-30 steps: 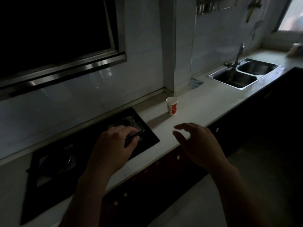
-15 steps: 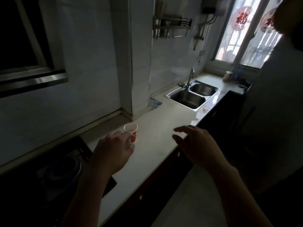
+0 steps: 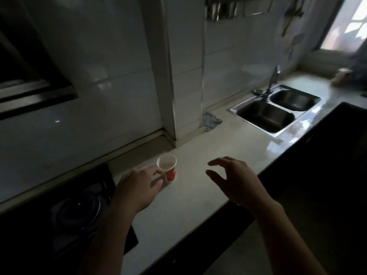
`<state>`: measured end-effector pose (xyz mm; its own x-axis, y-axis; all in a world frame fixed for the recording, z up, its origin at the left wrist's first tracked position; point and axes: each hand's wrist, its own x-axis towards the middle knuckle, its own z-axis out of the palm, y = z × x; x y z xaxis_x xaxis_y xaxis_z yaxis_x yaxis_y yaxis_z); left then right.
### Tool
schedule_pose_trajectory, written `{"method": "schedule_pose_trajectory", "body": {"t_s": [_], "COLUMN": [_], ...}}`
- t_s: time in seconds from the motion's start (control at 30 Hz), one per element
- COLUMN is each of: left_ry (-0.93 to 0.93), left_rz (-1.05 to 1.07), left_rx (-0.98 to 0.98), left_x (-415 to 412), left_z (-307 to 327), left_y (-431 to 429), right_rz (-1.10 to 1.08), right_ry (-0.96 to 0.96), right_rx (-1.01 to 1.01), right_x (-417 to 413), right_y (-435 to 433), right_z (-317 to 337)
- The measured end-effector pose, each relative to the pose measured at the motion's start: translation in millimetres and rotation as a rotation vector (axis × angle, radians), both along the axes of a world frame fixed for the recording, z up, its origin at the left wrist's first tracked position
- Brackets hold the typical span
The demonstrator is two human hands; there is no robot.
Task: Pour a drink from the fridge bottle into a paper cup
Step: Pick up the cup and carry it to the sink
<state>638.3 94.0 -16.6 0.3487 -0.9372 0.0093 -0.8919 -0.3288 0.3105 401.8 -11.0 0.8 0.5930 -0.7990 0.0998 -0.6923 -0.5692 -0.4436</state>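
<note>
Pale countertop is flanked by a gas hob, near left, and a double sink, far right. The paper cup, upright beside the hob, is pinched by the left hand; the right hand is held slack.

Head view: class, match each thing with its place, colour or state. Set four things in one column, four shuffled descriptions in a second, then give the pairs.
1 paper cup
2 left hand
3 right hand
4 sink

A set into the counter, far right
B open, holding nothing
C red and white, upright
D fingertips at the paper cup's side

Pairs: 1-C, 2-D, 3-B, 4-A
</note>
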Motion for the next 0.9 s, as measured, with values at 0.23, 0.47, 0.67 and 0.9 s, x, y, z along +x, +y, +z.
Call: {"method": "schedule_pose_trajectory", "body": {"t_s": [0.23,0.47,0.67,0.9], "left_ry": [0.042,0.038,0.104,0.226], "left_rz": [0.249,0.384,0.386,0.410], "left_rx": [-0.011,0.058,0.050,0.096], "left_x": [-9,14,48,68], "left_z": [-20,-53,-92,-124], "left_y": [-32,-32,-65,-78], "right_rz": [0.215,0.363,0.380,0.354], "right_ry": [0.025,0.034,0.026,-0.007], "right_rx": [0.032,0.078,0.117,0.227], "right_x": [25,77,124,142], "right_y": [-83,-118,-143,-163], "right_z": [-14,-38,-70,-132]}}
